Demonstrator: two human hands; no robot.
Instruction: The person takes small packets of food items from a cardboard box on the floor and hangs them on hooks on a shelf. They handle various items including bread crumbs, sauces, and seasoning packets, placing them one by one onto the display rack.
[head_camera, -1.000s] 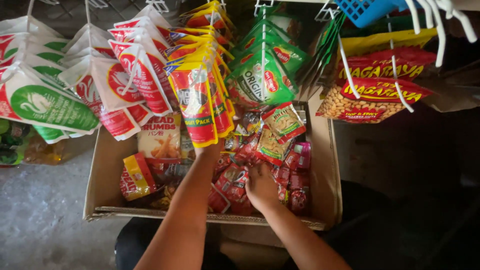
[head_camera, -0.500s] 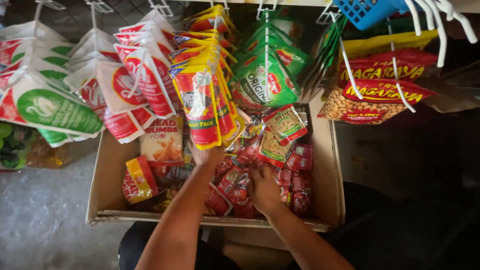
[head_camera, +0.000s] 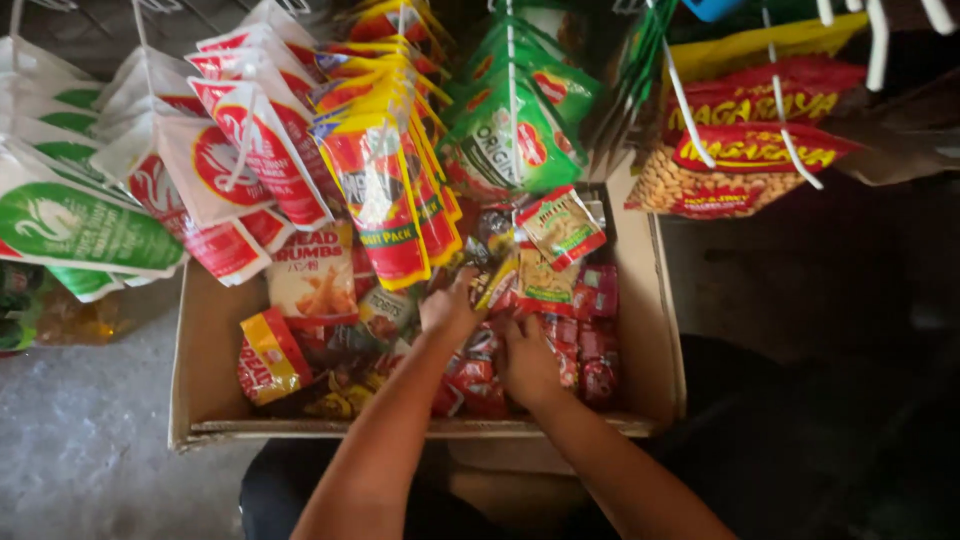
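Both hands down in an open cardboard box (head_camera: 205, 385) on the floor, box sitting centre frame, forearms coming in from 6 o'clock. Left hand (head_camera: 447, 310) is knuckles-up among the packets near box centre, fingers curled and reaching toward 1 o'clock at a small yellow-edged sachet (head_camera: 496, 285); looks like fingertips touch it, but cannot tell if it is actually pinched (packets overlap there). Right hand (head_camera: 527, 362) just at 4 o'clock of the left, palm down, fingers bent and pressed together into a heap of small red sachets (head_camera: 588, 358); whether it grips one cannot be told, fingertips buried. Two green-and-red nut packets (head_camera: 560, 228) lie at 12 to 1 o'clock of the hands, inside the box toward its far wall. A breadcrumb bag (head_camera: 318, 272) stands at 10 o'clock of the left hand, a red-yellow packet (head_camera: 268, 355) at 9 o'clock near the box's left wall. Overhead on white hooks: red-yellow hanging pouches (head_camera: 382, 195) straight at 12 o'clock, white-red pouches (head_camera: 225, 165) at 10 to 11, green pouches (head_camera: 505, 135) at 12 to 1, peanut bags (head_camera: 735, 165) at 2 o'clock. Grey concrete floor (head_camera: 80, 440) at 8 o'clock.
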